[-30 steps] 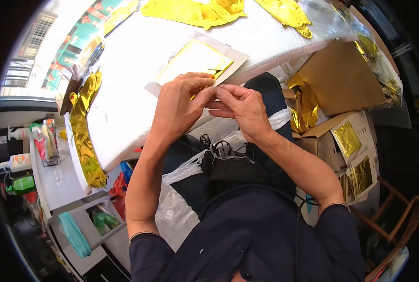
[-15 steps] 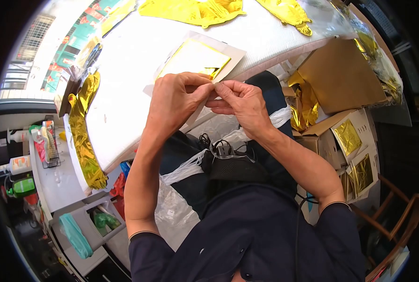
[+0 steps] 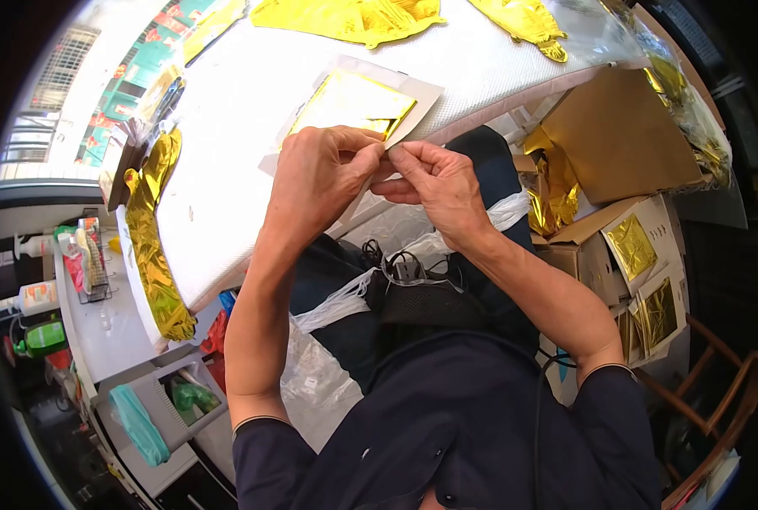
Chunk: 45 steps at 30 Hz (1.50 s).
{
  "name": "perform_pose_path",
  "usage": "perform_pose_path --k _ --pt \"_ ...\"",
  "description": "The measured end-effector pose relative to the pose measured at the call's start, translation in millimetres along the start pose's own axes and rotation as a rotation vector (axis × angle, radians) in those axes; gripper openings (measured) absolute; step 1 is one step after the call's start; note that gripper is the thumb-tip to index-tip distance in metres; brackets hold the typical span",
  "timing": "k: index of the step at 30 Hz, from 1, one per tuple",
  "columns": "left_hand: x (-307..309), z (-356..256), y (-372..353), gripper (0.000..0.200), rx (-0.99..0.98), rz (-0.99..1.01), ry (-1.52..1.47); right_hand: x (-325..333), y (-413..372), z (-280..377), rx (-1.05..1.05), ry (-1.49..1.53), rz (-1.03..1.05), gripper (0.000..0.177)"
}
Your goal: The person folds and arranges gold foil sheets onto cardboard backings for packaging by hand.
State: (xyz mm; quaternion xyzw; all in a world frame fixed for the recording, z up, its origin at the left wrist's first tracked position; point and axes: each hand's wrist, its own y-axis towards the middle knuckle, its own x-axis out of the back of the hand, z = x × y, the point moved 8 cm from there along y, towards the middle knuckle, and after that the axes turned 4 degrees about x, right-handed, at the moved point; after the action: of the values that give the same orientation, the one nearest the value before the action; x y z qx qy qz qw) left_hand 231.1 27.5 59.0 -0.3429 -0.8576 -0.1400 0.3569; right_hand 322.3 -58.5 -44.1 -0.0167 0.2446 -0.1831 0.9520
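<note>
Folded gold foil (image 3: 353,104) lies on a pale card (image 3: 423,95) at the near edge of the white-covered table (image 3: 226,153). My left hand (image 3: 323,174) is closed in a pinch over the card's near side, covering part of it. Close beside it, my right hand (image 3: 438,183) pinches with thumb and forefinger, its other fingers curled below. The fingertips of both hands nearly meet at the card's near edge. Whatever lies between them is too small and covered to make out. A pale strip shows beneath my left hand.
Gold foil pieces (image 3: 353,21) lie across the back of the table, and a long gold foil piece (image 3: 152,246) hangs over its left edge. On the right stand a cardboard box (image 3: 617,140) and foil packets (image 3: 631,246). White strings (image 3: 340,304) cross my lap.
My hands stay pinched together in nearly the same place. The card and foil have shifted very slightly, and the light on the foil differs.
</note>
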Motion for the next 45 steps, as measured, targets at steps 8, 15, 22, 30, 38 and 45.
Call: perform_pose_path --k 8,15,22,30,38,45 --pt "-1.7 3.7 0.5 0.028 -0.006 -0.019 0.014 -1.6 -0.1 1.8 -0.024 0.015 -0.035 0.027" --pt "-0.3 3.5 0.9 0.029 0.017 -0.015 0.014 -2.5 -2.4 4.3 -0.015 0.039 -0.046 0.027" --pt "0.1 6.8 0.5 0.028 -0.002 0.008 0.007 1.4 -3.4 1.2 -0.023 0.034 -0.078 0.027" --pt "43.2 27.5 5.1 0.029 -0.145 -0.242 -0.010 4.0 -5.8 -3.7 -0.050 0.039 -0.104 0.028" --pt "40.6 78.7 28.9 0.046 -0.189 -0.243 0.344 -4.6 -9.0 -9.3 -0.176 0.012 -0.120 0.029" --pt "30.1 70.6 15.2 0.043 -0.226 -0.224 0.358 -9.9 -7.4 -24.8 -0.179 0.046 -0.087 0.025"
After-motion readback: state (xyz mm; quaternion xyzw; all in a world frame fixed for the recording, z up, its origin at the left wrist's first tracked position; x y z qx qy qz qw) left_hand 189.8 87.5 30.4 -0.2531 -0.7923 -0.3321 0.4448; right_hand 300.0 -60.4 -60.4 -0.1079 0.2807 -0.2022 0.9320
